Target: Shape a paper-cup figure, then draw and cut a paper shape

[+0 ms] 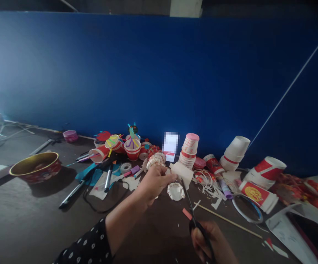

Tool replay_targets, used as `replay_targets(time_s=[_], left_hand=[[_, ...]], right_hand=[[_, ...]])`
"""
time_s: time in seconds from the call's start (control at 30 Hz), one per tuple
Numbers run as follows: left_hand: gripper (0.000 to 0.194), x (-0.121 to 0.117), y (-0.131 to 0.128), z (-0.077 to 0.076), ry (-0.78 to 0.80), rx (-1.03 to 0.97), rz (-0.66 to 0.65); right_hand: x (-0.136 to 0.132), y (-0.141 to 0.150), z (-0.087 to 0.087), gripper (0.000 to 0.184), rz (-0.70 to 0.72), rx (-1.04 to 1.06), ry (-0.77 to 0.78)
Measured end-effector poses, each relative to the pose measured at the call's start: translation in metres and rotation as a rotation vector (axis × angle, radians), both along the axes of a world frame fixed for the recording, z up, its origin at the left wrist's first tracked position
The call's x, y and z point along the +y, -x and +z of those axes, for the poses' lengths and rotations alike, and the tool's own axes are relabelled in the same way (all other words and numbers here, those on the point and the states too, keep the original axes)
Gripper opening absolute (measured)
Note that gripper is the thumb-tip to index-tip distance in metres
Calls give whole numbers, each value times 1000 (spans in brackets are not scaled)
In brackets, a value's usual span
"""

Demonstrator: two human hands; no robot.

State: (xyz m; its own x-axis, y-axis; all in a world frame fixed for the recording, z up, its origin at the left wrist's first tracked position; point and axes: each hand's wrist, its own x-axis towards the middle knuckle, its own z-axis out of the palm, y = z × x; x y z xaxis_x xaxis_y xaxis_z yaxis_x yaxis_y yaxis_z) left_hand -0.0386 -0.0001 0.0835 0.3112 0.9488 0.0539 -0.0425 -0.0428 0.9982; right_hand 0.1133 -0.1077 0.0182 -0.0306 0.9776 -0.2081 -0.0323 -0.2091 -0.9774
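Note:
My left hand pinches a piece of cream-white paper between thumb and fingers. In my right hand is a pair of black-handled scissors, my fingers closed round the handles. The blades point away from me, and their tips reach the lower edge of the paper; whether they are open or closed there I cannot tell. Below the paper lies a round white piece with a notched, folded rim. Another ruffled white piece sits just behind my left hand. A small pink scrap lies beside the scissors.
Paper cups, among them a stack, line the blue partition. A gold-rimmed bowl stands at left, near markers and a tape roll. A thin stick and a large ring lie at right.

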Motion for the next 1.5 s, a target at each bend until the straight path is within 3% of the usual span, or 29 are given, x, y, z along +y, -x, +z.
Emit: replay_targets(time_s=[0.4,0.67,0.9,1.23,1.5], left_hand=[[28,-6,-3,3,20,22,69],[29,-8,-3,4,40,-16,59],[26,-6,2,10,-7,48,37],[23,0,14,13,-6,158,17],[18,8,27,16,-9,155,10]], right_hand=[[-1,2,-15,50,-106,70,-55],[0,-5,-30,47,-31,106,-74],[1,-5,-21,49,18,117,-68],[-6,-3,-17,45,-52,108,-74],[-2,-11,2,53,75,6,-46]])
